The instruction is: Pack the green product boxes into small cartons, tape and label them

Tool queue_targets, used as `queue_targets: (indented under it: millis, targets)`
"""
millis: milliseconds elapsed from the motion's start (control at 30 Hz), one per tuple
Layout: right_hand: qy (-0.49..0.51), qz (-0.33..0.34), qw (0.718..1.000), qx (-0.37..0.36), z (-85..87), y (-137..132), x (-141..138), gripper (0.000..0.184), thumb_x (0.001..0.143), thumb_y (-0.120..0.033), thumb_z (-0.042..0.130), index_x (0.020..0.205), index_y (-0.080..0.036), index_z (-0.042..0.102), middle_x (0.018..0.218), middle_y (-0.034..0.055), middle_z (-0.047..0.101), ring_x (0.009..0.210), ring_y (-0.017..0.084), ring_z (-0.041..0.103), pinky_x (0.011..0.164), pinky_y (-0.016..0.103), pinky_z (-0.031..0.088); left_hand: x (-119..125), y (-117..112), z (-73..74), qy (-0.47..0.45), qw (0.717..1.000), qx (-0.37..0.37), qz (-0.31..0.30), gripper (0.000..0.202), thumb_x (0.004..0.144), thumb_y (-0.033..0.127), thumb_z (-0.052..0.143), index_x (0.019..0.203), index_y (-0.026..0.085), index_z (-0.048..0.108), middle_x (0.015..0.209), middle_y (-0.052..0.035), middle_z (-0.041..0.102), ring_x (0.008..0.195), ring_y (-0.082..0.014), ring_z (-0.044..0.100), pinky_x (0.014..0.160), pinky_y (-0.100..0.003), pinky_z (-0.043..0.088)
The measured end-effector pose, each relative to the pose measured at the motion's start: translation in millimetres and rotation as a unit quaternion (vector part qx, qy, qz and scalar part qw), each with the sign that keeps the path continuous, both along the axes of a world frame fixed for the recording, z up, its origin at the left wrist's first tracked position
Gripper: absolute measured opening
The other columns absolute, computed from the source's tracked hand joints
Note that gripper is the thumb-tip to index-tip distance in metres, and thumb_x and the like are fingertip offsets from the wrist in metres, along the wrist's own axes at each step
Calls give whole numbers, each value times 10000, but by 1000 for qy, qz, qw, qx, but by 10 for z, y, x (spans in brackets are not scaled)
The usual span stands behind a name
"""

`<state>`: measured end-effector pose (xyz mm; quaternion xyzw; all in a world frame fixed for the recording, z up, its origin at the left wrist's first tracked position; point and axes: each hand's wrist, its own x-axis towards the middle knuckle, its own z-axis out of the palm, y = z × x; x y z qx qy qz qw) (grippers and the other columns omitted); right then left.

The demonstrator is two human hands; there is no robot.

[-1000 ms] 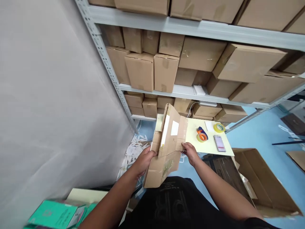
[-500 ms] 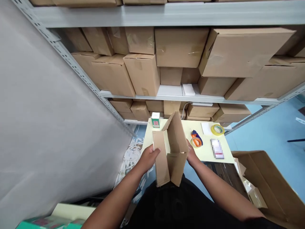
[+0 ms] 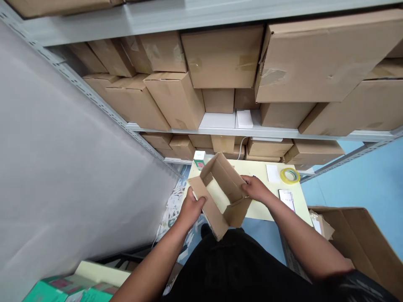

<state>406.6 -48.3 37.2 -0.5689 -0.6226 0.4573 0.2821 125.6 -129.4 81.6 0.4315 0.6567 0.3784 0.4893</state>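
An unfolded brown cardboard box (image 3: 228, 176) is held between my two hands, above the near part of a pale yellow table (image 3: 261, 167). Through its open middle the tabletop shows. My left hand (image 3: 192, 207) grips the left side panel, thumb on the inner face. My right hand (image 3: 254, 188) is closed on the right wall near its lower corner. A small white and green box (image 3: 199, 159) stands behind the carton on the table. The tape dispenser is mostly hidden behind my right hand.
On the table's right lie a yellow tape roll (image 3: 289, 175), white paper (image 3: 273, 173) and a phone (image 3: 286, 199). Shelves (image 3: 226, 131) packed with cartons stand ahead. A large open carton (image 3: 355, 235) sits at the right, green packages (image 3: 59, 289) at lower left, paper strips (image 3: 174, 205) on the floor.
The carton has been spread wider into an open frame and tilted to the left. My right hand has come further over its right wall, covering the tape dispenser. The head view has shifted slightly.
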Motion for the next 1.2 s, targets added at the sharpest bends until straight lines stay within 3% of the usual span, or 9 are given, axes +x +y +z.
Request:
queue_targets:
  millis: [167,267,333,500,633,767,933,1100,1200]
  targets:
    - [7,122,991,-61,109,395,-48,261,678,-192,590,839,-237,791,700,-30,719,644,189,635,588,249,441,-495,54,-157,54,995,-88,-9,543,825,557,647,1212,240,435,1060,-57,637,778,-219,722,604,-326,564]
    - [-47,143,987,-59,143,524,-133,302,679,-183,575,869,-249,799,780,-27,745,710,191,642,624,249,435,-853,275,-394,208,978,3,3,643,760,615,709,1202,215,468,1167,-113,619,1046,-289,686,792,-398,578]
    - [-83,134,985,-70,132,573,-195,331,690,-182,573,909,-260,808,803,-28,756,708,189,637,648,262,439,-991,479,-540,220,973,67,-16,718,739,595,735,1275,197,470,1307,-157,576,1208,-309,615,895,-408,552]
    - [-123,105,986,-51,49,637,-336,277,729,-196,619,916,-261,814,787,-21,757,696,187,637,671,278,454,-974,927,-563,156,973,74,-154,550,818,488,703,1264,211,540,1250,-103,652,1092,-250,657,909,-348,502]
    - [-73,-94,986,120,-92,442,-388,203,845,-370,633,926,-252,777,933,22,774,873,224,679,831,333,509,-877,993,-450,225,951,64,-202,217,853,325,619,1050,240,588,1000,-20,696,844,-192,666,751,-291,468]
    - [-44,-373,893,246,-361,-158,-333,293,970,-441,499,969,-213,682,985,78,711,963,243,636,896,387,506,-828,820,-492,245,951,47,-183,180,865,217,531,1044,240,532,872,7,670,692,-164,629,652,-276,429]
    - [-8,-194,962,190,-687,-774,-323,275,989,-453,538,1091,-229,660,1101,92,676,1038,253,641,883,398,540,-775,634,-558,252,944,135,-164,342,835,159,534,1169,232,524,1128,-54,650,897,-187,654,779,-315,506]
    - [-58,-171,956,231,-804,-657,-403,300,971,-437,591,1177,-244,693,1197,122,620,1187,293,588,1050,512,497,-747,598,-566,244,918,187,-250,475,852,197,589,1320,225,513,1231,-84,610,941,-189,657,834,-351,566]
    - [-87,-149,959,225,-874,-521,-397,332,929,-402,643,1213,-242,709,1246,136,592,1206,306,589,1057,535,506,-768,605,-609,245,889,217,-320,516,883,265,642,1387,248,530,1417,-105,552,1199,-240,611,998,-405,551]
